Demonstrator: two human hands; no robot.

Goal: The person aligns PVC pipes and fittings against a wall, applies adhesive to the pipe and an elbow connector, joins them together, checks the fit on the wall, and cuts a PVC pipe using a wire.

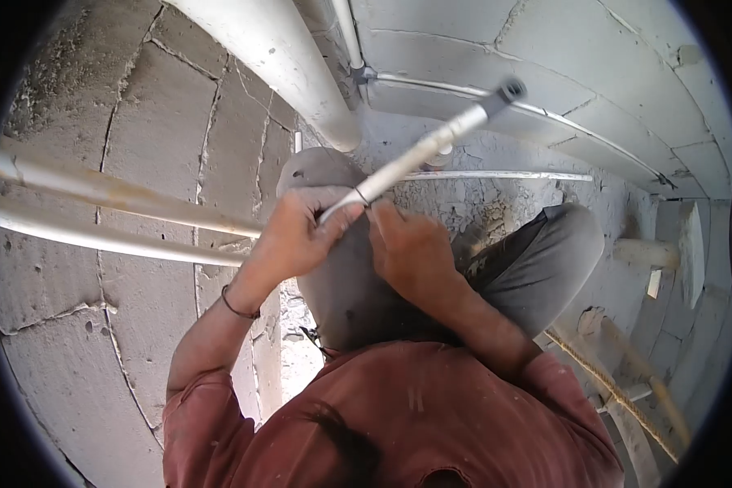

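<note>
My left hand (297, 236) is closed around the lower end of a white plastic pipe (419, 153), thumb along its side. The pipe slants up and to the right over my knee, with a dark grey fitting (503, 96) on its far end. A thin dark line, perhaps a wire or a blade edge, crosses the pipe just above my left fingers. My right hand (415, 244) is closed in a pinch right beside that line, against the pipe. Whatever its fingers grip is too small or hidden to make out.
Thick white pipes (276, 65) run along the block wall (146, 106) at left. A thin white pipe (504, 175) lies across the rubble behind my knees. Another thin pipe line (431, 85) follows the far wall. A rope (610, 386) hangs at lower right, near wooden poles.
</note>
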